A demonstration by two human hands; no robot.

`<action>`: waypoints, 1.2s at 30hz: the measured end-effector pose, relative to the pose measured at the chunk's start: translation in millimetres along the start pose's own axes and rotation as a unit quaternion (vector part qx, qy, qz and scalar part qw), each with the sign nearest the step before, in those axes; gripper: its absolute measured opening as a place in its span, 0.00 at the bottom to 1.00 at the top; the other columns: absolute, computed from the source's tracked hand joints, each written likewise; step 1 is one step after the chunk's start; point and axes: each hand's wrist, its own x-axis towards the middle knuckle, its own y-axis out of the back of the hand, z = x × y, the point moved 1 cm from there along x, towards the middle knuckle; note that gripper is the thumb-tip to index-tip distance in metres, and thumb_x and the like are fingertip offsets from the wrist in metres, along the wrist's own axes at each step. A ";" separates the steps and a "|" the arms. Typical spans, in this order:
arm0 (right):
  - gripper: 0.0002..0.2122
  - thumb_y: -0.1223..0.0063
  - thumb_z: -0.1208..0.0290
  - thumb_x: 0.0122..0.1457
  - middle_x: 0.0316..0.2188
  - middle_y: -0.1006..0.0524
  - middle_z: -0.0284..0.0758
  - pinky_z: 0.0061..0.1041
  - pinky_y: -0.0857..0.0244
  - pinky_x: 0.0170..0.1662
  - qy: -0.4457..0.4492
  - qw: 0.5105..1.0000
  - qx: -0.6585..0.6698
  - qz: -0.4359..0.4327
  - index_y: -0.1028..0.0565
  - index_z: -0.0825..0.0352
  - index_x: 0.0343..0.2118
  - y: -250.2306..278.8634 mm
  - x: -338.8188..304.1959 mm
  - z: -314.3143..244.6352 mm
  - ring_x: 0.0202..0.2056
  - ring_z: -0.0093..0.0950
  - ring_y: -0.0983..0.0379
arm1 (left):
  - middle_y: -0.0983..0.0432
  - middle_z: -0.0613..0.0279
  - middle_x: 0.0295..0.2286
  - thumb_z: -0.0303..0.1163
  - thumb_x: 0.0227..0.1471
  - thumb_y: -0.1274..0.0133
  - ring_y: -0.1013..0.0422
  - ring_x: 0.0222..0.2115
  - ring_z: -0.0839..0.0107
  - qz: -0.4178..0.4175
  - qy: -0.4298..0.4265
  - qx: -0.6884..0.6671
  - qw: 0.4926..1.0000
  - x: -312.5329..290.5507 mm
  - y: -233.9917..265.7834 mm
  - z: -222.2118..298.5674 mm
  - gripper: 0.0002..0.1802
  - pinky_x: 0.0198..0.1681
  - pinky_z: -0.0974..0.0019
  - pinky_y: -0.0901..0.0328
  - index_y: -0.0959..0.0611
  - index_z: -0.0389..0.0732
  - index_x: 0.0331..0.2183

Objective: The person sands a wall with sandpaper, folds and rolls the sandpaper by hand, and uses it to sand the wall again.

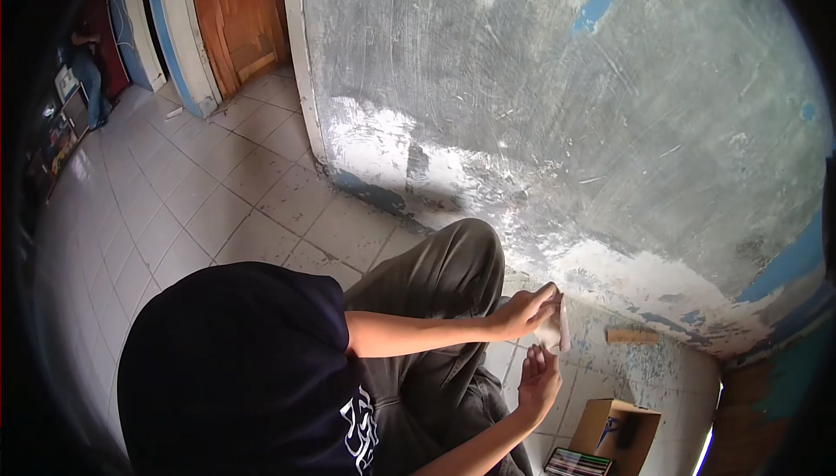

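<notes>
A pale, flat piece (552, 333) with a whitish edge is between my hands, in front of my bent knee and close to the scraped wall. I cannot make out its exact kind. My left hand (524, 313) grips its upper end, the thumb and fingers closed around it. At its lower edge my right hand (539, 382) has its fingertips pressed together on the same piece. Part of the piece is hidden behind the fingers.
The grey wall (522, 67) shows white and blue paint patches. Paint flakes surround a small wooden strip (633, 337) on the tiles. An open cardboard box (595, 419) and a dark case (576, 463) stand lower right. Far left is another person (90, 80), near a wooden door (235, 19).
</notes>
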 end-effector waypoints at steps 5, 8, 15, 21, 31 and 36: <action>0.14 0.53 0.67 0.54 0.33 0.25 0.37 0.16 0.34 0.37 0.004 0.999 0.022 -0.026 0.30 0.73 0.38 -0.7 5.9 3.3 0.35 0.23 0.28 | 0.29 0.44 0.22 0.25 0.50 0.54 0.30 0.25 0.48 0.002 0.002 -0.017 1.000 1.4 11.2 1.3 0.12 0.24 0.59 0.39 0.36 0.34 0.37; 0.11 0.53 0.71 0.54 0.32 0.26 0.36 0.15 0.32 0.37 -0.001 0.996 0.071 -0.061 0.30 0.74 0.36 1.2 7.5 6.1 0.34 0.23 0.28 | 0.31 0.46 0.19 0.25 0.49 0.53 0.32 0.21 0.51 0.035 -0.041 -0.005 0.999 -0.3 10.7 6.1 0.11 0.21 0.61 0.41 0.36 0.34 0.35; 0.07 0.51 0.77 0.54 0.30 0.28 0.35 0.11 0.29 0.37 0.005 0.975 0.198 -0.105 0.31 0.75 0.33 2.7 16.7 16.4 0.32 0.21 0.30 | 0.35 0.47 0.15 0.24 0.48 0.52 0.34 0.15 0.55 0.019 -0.015 0.018 1.000 1.9 14.6 17.0 0.11 0.18 0.64 0.44 0.36 0.35 0.33; 0.05 0.48 0.78 0.51 0.23 0.29 0.29 0.11 0.35 0.30 -0.010 0.968 0.242 -0.062 0.30 0.71 0.30 -9.4 2.7 5.6 0.25 0.16 0.33 | 0.32 0.48 0.18 0.23 0.47 0.52 0.31 0.18 0.52 0.037 -0.057 -0.001 0.998 5.3 11.7 25.2 0.13 0.18 0.63 0.42 0.37 0.34 0.35; 0.07 0.49 0.70 0.55 0.24 0.27 0.27 0.14 0.33 0.31 0.064 0.986 0.126 -0.084 0.27 0.66 0.34 -22.5 -18.8 -19.2 0.25 0.15 0.31 | 0.34 0.53 0.17 0.24 0.49 0.54 0.36 0.15 0.73 0.026 -0.029 -0.047 0.998 10.2 7.7 40.8 0.08 0.17 0.70 0.44 0.35 0.34 0.31; 0.10 0.49 0.69 0.55 0.29 0.26 0.30 0.14 0.32 0.35 0.074 0.975 0.176 -0.112 0.29 0.68 0.37 -17.8 -15.1 -15.8 0.31 0.18 0.30 | 0.32 0.51 0.18 0.24 0.49 0.53 0.33 0.16 0.67 0.001 -0.008 -0.020 1.000 6.1 2.4 47.2 0.09 0.18 0.68 0.43 0.35 0.34 0.33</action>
